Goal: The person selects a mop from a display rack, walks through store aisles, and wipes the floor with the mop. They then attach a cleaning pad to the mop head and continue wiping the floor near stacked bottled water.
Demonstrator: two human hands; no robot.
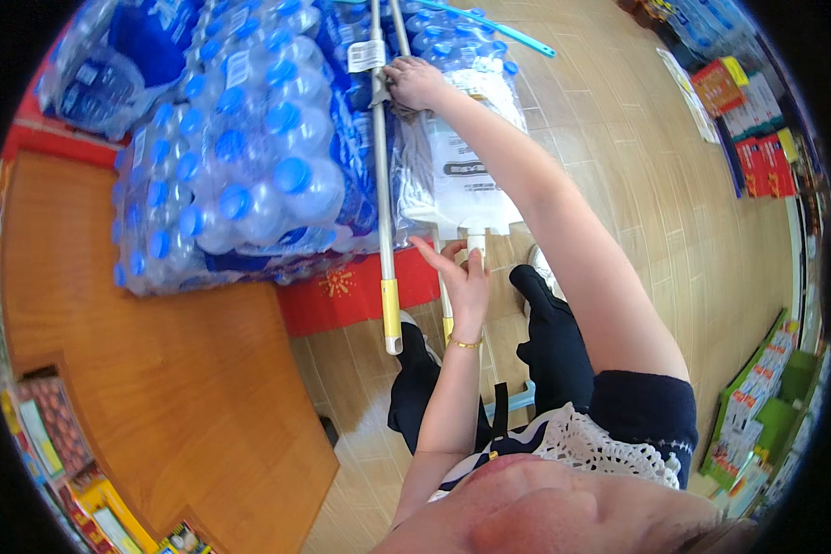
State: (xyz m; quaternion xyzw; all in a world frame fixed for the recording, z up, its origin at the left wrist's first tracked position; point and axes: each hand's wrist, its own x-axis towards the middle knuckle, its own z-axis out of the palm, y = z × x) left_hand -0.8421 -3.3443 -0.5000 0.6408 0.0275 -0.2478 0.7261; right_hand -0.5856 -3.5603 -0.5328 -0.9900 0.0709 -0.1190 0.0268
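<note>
My right hand (414, 84) presses a grey cloth (407, 114) at the upper part of a silver pole (381, 173). The pole carries a white label (366, 56) and ends in a yellow and white grip (390, 311). Nearer to me, my left hand (462, 277) has its fingers curled round the white plastic neck (476, 241) of a mop, with the thumb held apart. White fibres and a printed sheet (465, 159) show inside the mop's clear plastic wrapping. Another pole with a yellow section (447, 324) runs behind my left hand.
Shrink-wrapped packs of blue-capped water bottles (249, 152) are stacked at left on a red base (353, 287). A wooden counter (166, 360) stands beside them. A light blue rod (498, 29) lies across the far end. Stocked shelves (762, 408) line the right, beyond the wood-look floor (672, 228).
</note>
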